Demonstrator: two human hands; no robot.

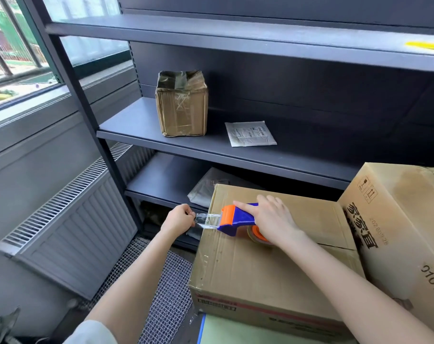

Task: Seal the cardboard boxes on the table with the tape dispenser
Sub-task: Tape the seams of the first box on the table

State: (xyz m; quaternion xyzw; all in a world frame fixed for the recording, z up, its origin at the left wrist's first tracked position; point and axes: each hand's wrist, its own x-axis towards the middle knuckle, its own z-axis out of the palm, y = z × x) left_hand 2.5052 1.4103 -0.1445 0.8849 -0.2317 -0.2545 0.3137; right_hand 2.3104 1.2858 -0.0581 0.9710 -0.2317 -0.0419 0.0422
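Radiator (62, 219) along the wall, then the left hand (180, 218) pinching the free end of clear tape (207, 220) past the cardboard box (260, 264) edge. The right hand (273, 219) grips the tape dispenser (238, 219) atop that box. A taller box (397, 219) stands against its right side.

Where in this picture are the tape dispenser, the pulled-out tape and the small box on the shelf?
tape dispenser (240, 223): head view, on its blue body.
tape (207, 220): head view, middle of the clear pulled-out strip.
small box (183, 115): head view, on its front face.
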